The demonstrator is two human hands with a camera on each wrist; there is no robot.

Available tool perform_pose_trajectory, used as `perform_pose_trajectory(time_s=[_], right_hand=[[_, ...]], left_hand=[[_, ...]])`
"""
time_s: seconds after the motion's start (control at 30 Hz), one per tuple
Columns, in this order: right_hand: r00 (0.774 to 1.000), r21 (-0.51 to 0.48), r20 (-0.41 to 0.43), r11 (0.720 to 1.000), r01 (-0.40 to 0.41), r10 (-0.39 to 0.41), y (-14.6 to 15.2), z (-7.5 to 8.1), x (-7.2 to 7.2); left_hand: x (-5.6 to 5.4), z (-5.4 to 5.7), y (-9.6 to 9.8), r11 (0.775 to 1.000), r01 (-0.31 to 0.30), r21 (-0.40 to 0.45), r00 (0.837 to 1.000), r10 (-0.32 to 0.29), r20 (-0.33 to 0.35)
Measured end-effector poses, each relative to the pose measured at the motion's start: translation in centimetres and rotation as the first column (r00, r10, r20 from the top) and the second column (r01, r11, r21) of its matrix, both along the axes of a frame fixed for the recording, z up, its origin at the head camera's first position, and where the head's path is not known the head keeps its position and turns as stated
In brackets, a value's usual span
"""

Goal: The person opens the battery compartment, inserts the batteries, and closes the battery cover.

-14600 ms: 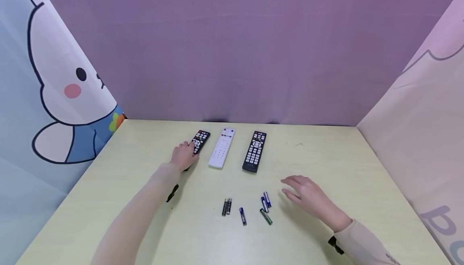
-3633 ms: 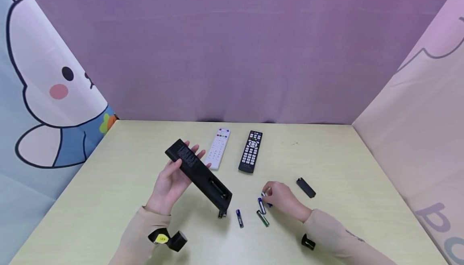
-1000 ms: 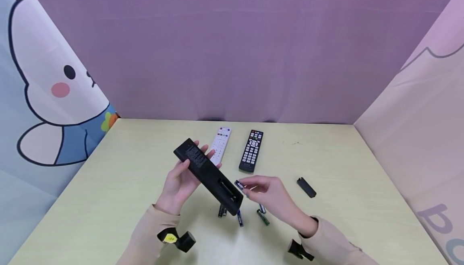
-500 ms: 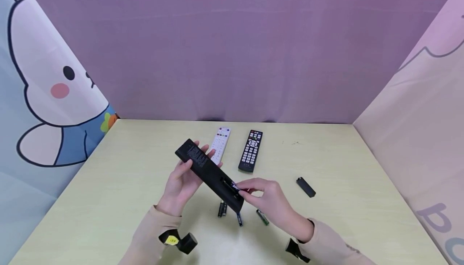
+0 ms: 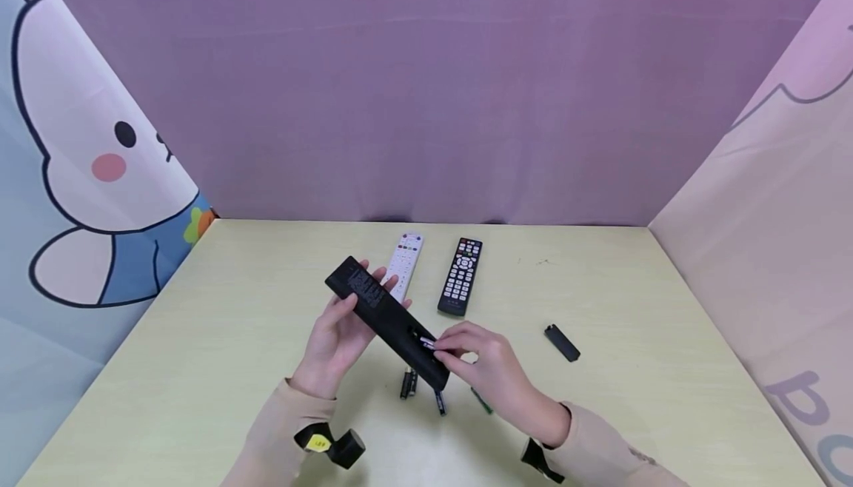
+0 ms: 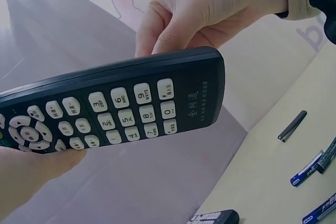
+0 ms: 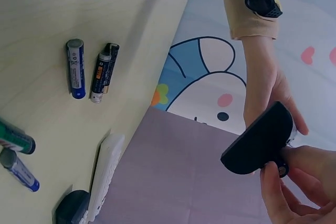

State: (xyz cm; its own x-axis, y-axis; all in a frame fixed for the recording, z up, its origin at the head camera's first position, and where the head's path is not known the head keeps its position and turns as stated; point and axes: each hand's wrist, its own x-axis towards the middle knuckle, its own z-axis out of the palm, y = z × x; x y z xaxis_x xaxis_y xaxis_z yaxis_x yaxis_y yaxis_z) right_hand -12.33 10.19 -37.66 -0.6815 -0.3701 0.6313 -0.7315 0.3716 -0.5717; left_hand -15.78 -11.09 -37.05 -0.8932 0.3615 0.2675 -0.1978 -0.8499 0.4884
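Observation:
My left hand [image 5: 333,346] holds a black remote control [image 5: 383,317] above the table, its back facing up and its battery compartment uncovered. Between thumb and fingers, my right hand [image 5: 496,372] pinches a battery [image 5: 427,343] at that compartment, tilted and partly inside. The right wrist view shows the battery's end [image 7: 283,171] beside the remote's lower end. The white keys of the held remote [image 6: 131,103] face the left wrist camera. Beneath lie two black batteries [image 5: 405,385], a blue one [image 5: 440,402] and a green one [image 5: 481,400]; another blue battery [image 7: 23,171] shows in the right wrist view.
A white remote [image 5: 405,261] and a second black remote [image 5: 460,277] lie keys up toward the back of the table. The small black battery cover [image 5: 562,343] sits to the right. A purple cloth [image 5: 440,87] hangs behind the table.
Since the oldest frame, the left remote was lifted and turned over, and its cover now lies at the right. My right hand took a blue battery and brought it left into the compartment.

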Motion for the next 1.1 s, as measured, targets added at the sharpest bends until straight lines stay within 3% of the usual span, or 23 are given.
perform_pose_trajectory(time_s=[0.17,0.37,0.53,0.63,0.77,0.93,1.1], right_hand=[[0.999,0.033,-0.038,0.999,-0.019,0.021,0.1,-0.1,0.0],[0.989,0.124,0.101,0.985,-0.118,0.106,0.7,0.5,0.1],[0.953,0.198,0.235,0.951,-0.237,0.189,1.5,1.3,0.1],[0.934,0.234,0.272,0.925,-0.299,0.233,2.0,1.5,-0.1],[0.929,0.262,0.258,0.906,-0.331,0.265,2.4,1.3,-0.2],[0.93,0.197,0.257,0.928,-0.317,0.263,2.4,0.8,-0.3],[0.936,0.115,0.297,0.966,-0.233,0.19,2.1,0.4,-0.2]], left_hand=[[-0.1,0.0,0.0,1.0,0.004,0.006,1.0,-0.004,-0.008],[-0.1,-0.2,-0.1,1.0,0.024,0.019,0.999,-0.024,-0.027],[-0.1,-0.2,-0.1,0.999,0.04,0.017,0.999,-0.04,-0.028],[0.0,-0.2,-0.1,0.999,0.035,0.016,0.999,-0.035,-0.003],[0.0,-0.2,-0.2,1.0,0.025,0.002,0.999,-0.025,0.03],[0.1,-0.1,-0.3,0.999,0.034,-0.002,0.998,-0.033,0.047],[0.0,-0.2,-0.3,0.998,0.065,0.003,0.998,-0.065,0.026]])
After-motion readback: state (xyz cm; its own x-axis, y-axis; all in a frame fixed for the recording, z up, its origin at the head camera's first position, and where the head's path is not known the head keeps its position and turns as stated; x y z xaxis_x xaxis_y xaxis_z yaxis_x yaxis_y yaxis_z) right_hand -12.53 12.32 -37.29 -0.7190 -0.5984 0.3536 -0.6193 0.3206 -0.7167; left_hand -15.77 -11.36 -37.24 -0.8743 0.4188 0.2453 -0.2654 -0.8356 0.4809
